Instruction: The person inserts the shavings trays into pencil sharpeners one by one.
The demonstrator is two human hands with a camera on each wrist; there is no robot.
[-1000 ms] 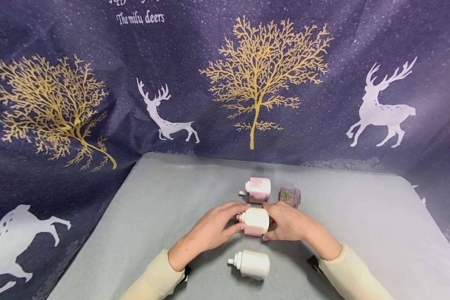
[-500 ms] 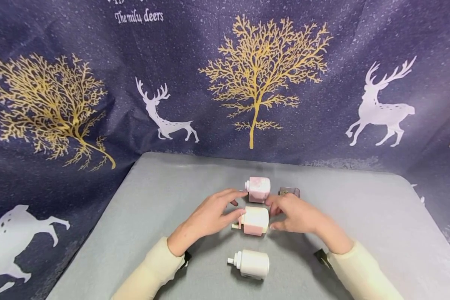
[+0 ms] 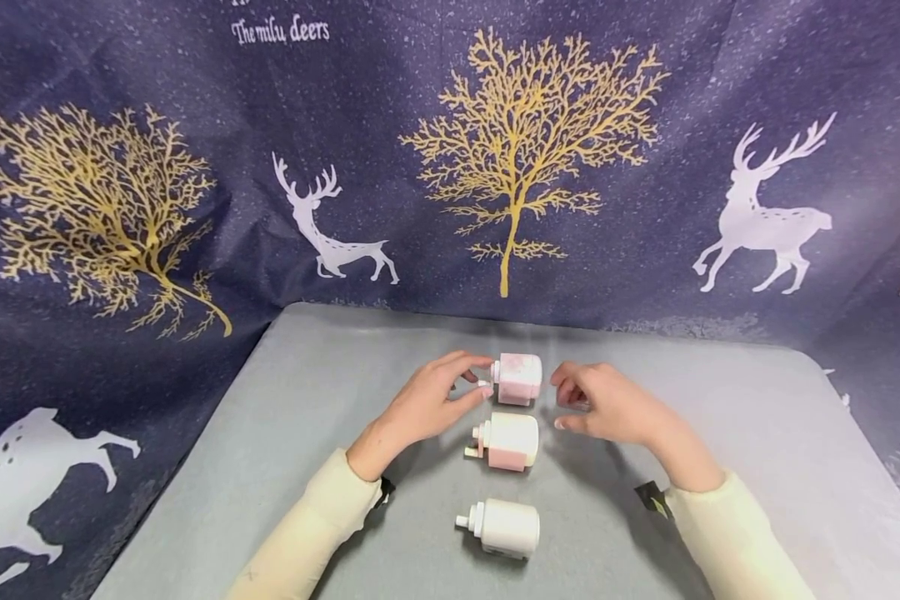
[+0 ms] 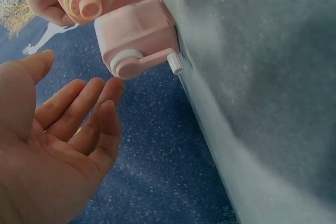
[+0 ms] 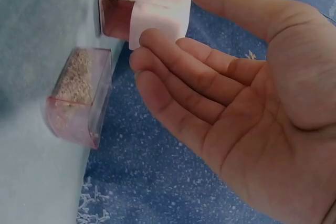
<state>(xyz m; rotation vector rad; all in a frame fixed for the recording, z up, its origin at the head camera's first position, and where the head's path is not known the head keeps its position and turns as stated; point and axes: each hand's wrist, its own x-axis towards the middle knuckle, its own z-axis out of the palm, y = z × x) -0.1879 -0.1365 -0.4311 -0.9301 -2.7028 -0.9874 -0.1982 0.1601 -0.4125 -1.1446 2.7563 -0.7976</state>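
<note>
A pink crank pencil sharpener (image 3: 519, 379) stands farthest back on the table, between the two hands. My left hand (image 3: 427, 400) is at its crank side, thumb and fingers spread around the small white crank knob (image 4: 175, 63). Loosely bent and holding nothing, my right hand (image 3: 615, 404) hovers on the opposite side. In the right wrist view the sharpener's rear shows a hollow drawer slot (image 5: 117, 18). A clear shavings drawer (image 5: 79, 98) with shavings inside lies on the table near it; the right hand mostly hides this drawer in the head view.
Nearer the front stand a cream-and-pink crank sharpener (image 3: 513, 442) and a white one (image 3: 510, 529), in a column with the pink one, cranks facing left. Behind the grey table (image 3: 360, 350) hangs a dark blue cloth (image 3: 450, 250) printed with deer and trees.
Both hands have left the cream-and-pink sharpener and moved back to either side of the pink one. The right hand has also shifted right, over the drawer. The sharpeners stay in place.
</note>
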